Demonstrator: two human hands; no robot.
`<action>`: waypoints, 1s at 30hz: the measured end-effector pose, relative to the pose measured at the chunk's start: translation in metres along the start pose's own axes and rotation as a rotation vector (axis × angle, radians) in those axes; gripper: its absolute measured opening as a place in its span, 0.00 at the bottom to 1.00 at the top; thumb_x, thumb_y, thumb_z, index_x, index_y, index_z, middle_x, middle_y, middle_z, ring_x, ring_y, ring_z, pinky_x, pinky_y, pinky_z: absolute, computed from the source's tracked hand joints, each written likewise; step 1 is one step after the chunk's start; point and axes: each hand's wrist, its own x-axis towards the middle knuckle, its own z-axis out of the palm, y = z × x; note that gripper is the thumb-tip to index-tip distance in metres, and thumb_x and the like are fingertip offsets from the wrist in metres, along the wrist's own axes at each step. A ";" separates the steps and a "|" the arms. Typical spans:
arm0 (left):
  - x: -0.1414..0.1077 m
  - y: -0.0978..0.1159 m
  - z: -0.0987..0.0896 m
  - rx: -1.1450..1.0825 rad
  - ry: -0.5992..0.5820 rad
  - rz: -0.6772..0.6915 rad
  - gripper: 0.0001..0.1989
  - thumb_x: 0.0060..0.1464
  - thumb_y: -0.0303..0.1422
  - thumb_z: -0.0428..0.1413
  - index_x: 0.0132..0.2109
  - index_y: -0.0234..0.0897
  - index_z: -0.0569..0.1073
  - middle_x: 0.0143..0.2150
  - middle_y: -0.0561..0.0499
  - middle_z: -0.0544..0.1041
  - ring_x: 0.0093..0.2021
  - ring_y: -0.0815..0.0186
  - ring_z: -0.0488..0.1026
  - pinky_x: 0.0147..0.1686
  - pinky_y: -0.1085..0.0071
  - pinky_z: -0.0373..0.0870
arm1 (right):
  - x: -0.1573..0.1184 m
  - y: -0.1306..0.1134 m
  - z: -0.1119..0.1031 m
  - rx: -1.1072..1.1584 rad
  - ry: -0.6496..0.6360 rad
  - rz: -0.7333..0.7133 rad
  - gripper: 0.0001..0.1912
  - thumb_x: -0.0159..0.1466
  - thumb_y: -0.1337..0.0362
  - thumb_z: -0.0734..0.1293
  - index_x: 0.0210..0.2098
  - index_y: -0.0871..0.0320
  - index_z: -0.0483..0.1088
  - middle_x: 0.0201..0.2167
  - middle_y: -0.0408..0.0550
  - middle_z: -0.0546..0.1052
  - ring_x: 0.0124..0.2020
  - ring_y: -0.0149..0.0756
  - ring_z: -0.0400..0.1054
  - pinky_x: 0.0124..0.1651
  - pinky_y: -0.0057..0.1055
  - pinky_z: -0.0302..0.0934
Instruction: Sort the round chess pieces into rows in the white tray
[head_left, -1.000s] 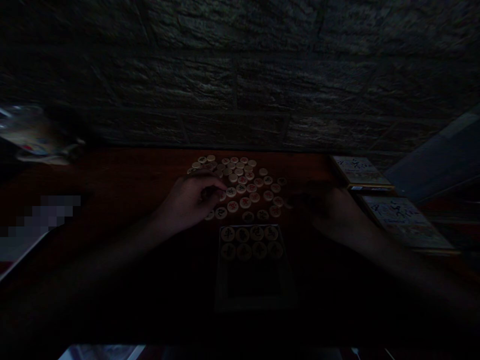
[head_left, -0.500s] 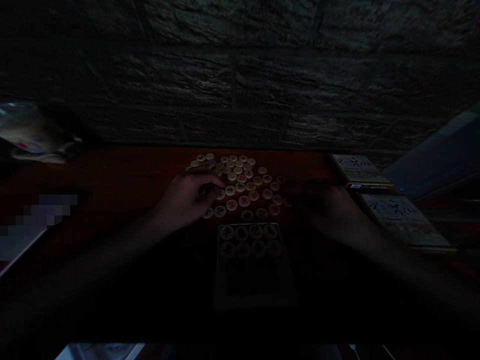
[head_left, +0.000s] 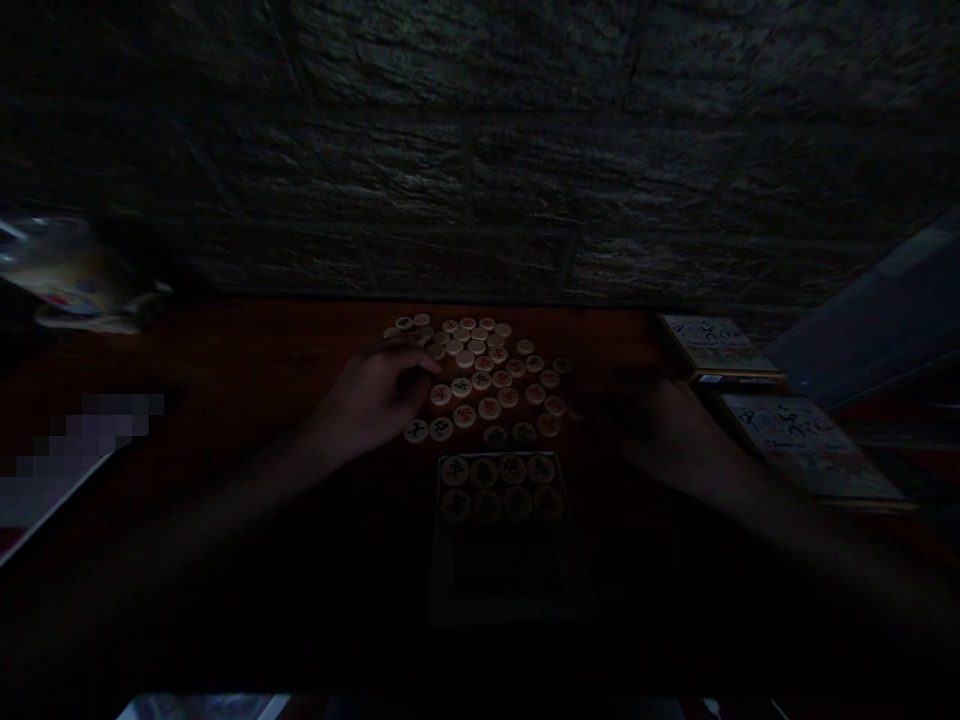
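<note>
Many round Chinese chess pieces [head_left: 490,408] with red or black characters lie loosely spread on the dark wooden table; some show blank faces. At the left edge of this spread is my left hand [head_left: 379,395], its fingers curved and thumb apart, with no piece visible in it. My right hand [head_left: 660,420] hovers by the right edge of the pieces. Deep shadow covers most of its fingers, though one looks stretched towards a red-marked piece [head_left: 554,405]. Nearest my body, an open box [head_left: 574,560] holds two rows of black-marked pieces [head_left: 512,469] at its far end.
Two flat boxes [head_left: 810,445] with printed lids lie to the right. At the far left stands a clear jar [head_left: 64,265] with a label. A pale flat object [head_left: 67,465], partly blurred out, is at the left edge. The stone-block wall [head_left: 465,170] rises behind the table.
My left hand has drawn back slightly to the left, uncovering more of a red-marked piece beside its fingertips. The whole view has shifted slightly. My right hand stays nearly in place.
</note>
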 end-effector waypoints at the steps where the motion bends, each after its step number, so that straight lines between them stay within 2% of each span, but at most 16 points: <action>1: 0.000 0.000 0.000 -0.001 -0.002 -0.002 0.14 0.61 0.33 0.52 0.47 0.38 0.80 0.52 0.46 0.80 0.51 0.55 0.78 0.54 0.59 0.73 | 0.000 0.000 0.000 0.000 0.001 0.004 0.17 0.66 0.70 0.64 0.50 0.50 0.78 0.50 0.43 0.82 0.49 0.40 0.79 0.51 0.37 0.74; 6: -0.001 -0.001 0.001 -0.017 -0.015 -0.002 0.14 0.61 0.32 0.52 0.48 0.38 0.80 0.53 0.46 0.80 0.53 0.55 0.77 0.56 0.57 0.72 | 0.000 0.001 0.000 0.026 -0.017 -0.003 0.17 0.66 0.70 0.65 0.50 0.51 0.78 0.49 0.44 0.83 0.47 0.40 0.79 0.50 0.36 0.74; 13: -0.002 0.003 0.003 -0.056 -0.033 0.037 0.14 0.62 0.31 0.51 0.49 0.39 0.80 0.51 0.48 0.82 0.49 0.58 0.79 0.50 0.61 0.74 | -0.002 0.005 0.004 0.123 -0.047 0.026 0.18 0.64 0.69 0.67 0.52 0.51 0.77 0.51 0.45 0.82 0.49 0.41 0.78 0.52 0.38 0.73; 21: -0.002 0.004 0.003 -0.097 -0.010 0.059 0.13 0.61 0.31 0.53 0.48 0.39 0.80 0.49 0.49 0.83 0.48 0.59 0.80 0.51 0.62 0.74 | -0.003 0.007 0.008 0.214 -0.057 -0.005 0.22 0.63 0.70 0.68 0.55 0.49 0.75 0.57 0.44 0.78 0.53 0.42 0.76 0.56 0.40 0.72; 27: -0.003 0.006 0.003 -0.118 -0.001 0.063 0.12 0.61 0.31 0.53 0.47 0.40 0.80 0.49 0.49 0.82 0.48 0.59 0.79 0.48 0.63 0.75 | -0.004 0.008 0.007 0.204 -0.068 -0.006 0.24 0.62 0.72 0.69 0.56 0.48 0.75 0.57 0.44 0.78 0.54 0.43 0.76 0.56 0.41 0.71; 30: -0.004 0.007 0.002 -0.126 0.001 0.085 0.12 0.61 0.31 0.53 0.47 0.40 0.80 0.48 0.50 0.82 0.48 0.60 0.79 0.48 0.64 0.75 | -0.004 0.004 0.006 0.221 -0.076 -0.013 0.22 0.62 0.70 0.69 0.55 0.48 0.76 0.55 0.44 0.80 0.52 0.42 0.77 0.54 0.40 0.72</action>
